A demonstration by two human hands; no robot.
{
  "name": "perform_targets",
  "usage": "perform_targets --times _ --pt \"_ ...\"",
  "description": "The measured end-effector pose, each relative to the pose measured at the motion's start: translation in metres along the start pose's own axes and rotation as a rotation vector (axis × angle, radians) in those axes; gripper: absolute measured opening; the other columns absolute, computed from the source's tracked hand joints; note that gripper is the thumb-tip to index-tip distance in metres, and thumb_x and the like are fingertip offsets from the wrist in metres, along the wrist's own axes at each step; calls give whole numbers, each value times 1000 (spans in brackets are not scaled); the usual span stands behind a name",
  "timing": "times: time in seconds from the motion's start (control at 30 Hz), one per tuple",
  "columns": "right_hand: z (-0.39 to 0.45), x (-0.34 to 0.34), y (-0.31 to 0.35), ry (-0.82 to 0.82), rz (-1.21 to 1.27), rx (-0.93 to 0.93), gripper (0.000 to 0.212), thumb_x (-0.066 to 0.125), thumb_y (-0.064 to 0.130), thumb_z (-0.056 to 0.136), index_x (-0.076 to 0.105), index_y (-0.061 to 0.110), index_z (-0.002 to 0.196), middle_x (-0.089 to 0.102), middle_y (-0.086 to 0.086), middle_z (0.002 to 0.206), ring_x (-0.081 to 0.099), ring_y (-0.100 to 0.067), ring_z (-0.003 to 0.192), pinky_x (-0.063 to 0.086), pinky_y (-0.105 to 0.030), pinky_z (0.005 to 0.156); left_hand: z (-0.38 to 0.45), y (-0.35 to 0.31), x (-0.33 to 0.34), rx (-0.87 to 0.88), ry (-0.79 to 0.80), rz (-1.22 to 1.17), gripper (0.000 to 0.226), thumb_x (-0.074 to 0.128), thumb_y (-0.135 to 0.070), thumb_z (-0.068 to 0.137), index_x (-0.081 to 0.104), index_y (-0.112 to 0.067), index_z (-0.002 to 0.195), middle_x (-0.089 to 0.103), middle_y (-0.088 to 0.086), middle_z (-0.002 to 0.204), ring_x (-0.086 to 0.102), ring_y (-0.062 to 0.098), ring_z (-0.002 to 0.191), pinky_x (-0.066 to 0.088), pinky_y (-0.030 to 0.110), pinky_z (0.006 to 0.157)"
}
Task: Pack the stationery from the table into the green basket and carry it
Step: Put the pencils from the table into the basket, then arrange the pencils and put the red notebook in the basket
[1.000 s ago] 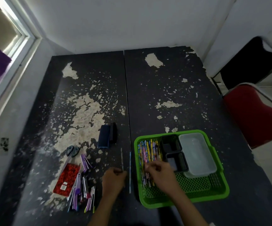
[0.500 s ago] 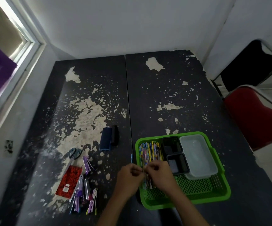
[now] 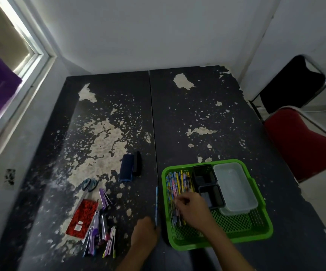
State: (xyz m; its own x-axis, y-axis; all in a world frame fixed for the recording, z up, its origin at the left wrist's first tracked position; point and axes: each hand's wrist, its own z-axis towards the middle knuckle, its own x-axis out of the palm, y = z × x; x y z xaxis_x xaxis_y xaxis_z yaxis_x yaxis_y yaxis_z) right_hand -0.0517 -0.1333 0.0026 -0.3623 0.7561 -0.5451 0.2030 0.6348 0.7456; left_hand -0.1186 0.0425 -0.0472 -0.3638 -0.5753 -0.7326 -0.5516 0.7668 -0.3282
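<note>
on the near right of the counter (image 3: 197,106) sits the green basket (image 3: 264,234), its mesh floor bare at the near end. along its left side lies a row of bright pencils (image 3: 175,184); next to them stand two small black trays (image 3: 205,174), one behind the other, and right of those a clear tub (image 3: 234,187). the right hand (image 3: 194,209) reaches into the basket over the near ends of the pencils, fingers curled down among them — whether its grip is clamped on one i cannot tell. the left hand (image 3: 144,231) rests on the counter just left of the basket, its grip pinched on the near end of a thin blue pencil (image 3: 157,202) that lies along the seam between the two counter halves. further left, near the edge, a heap of pens (image 3: 99,237) lies beside a red notebook (image 3: 83,218), with scissors (image 3: 89,184) just beyond it. a dark blue eraser block (image 3: 127,170) sits farther back, a black piece touching its right side. a red chair (image 3: 303,141) stands off the counter's right edge — a black one (image 3: 291,83) behind it.
</note>
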Motion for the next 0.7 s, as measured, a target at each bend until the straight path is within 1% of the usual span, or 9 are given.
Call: perform_targets --times 0.07,0.13,0.27,0.37,0.43,0.47,0.57,0.63,0.7 --pt "-15 -13 -2 -17 109 -1 11 67 27 94 78 27 92 72 5 75 65 -3 67 55 -26 68 -3 0 -3 -26 -3 -30 35 65 -44 85 65 -13 101 67 9 107 67 30 105 53 35 84" --pt "-29 -30 -7 -55 209 15 11 69 22 94 76 29 91 74 2 75 68 -8 67 57 -29 68 -7 -3 -13 -40 -58 -126 29 68 -45 81 67 -17 90 68 3 95 69 27 98 53 33 81" --pt "-55 -66 -26 -154 272 51 10 70 17 93 76 24 97 77 5 82 71 -5 74 58 -22 67 -16 -16 -39 90 -203 -333 18 76 -30 80 63 -23 70 66 -7 67 63 5 66 53 27 68" --pt "-74 -85 -45 -245 262 77 10 72 19 91 77 27 94 77 8 84 71 -5 75 52 -15 61 -29 -42 -57 213 -230 -376 16 76 -26 80 65 -20 70 64 -5 61 57 0 55 41 12 51" --pt "-85 -93 -56 -307 264 104 10 74 17 89 79 26 91 77 9 81 72 -11 75 52 -16 62 -35 -61 -57 268 -184 -382 17 76 -26 78 65 -19 68 63 -5 58 59 0 53 42 11 49" --pt "-89 -96 -61 -341 274 114 12 75 13 88 79 24 89 77 7 79 72 -14 74 52 -16 59 -36 -69 -53 281 -154 -381 18 76 -28 77 65 -18 66 64 -4 58 61 1 54 45 12 50" --pt "-100 -103 -72 -404 326 133 12 73 2 88 78 13 89 77 -5 77 72 -24 70 46 -13 45 -36 -87 -34 309 -73 -330 32 70 -35 72 62 -6 58 62 6 54 65 17 55 59 35 59" --pt "-105 -105 -80 -417 357 140 13 71 -1 88 78 10 88 77 -11 77 71 -29 71 42 -12 41 -35 -95 -21 305 -48 -285 36 68 -34 72 62 -2 58 62 13 56 65 20 53 58 38 58" --pt "-108 -107 -93 -436 366 159 16 73 -2 87 78 13 85 76 -8 73 71 -31 70 41 -12 39 -35 -99 -10 283 -52 -313 28 67 -29 76 63 -5 62 62 6 57 63 13 51 57 38 58"
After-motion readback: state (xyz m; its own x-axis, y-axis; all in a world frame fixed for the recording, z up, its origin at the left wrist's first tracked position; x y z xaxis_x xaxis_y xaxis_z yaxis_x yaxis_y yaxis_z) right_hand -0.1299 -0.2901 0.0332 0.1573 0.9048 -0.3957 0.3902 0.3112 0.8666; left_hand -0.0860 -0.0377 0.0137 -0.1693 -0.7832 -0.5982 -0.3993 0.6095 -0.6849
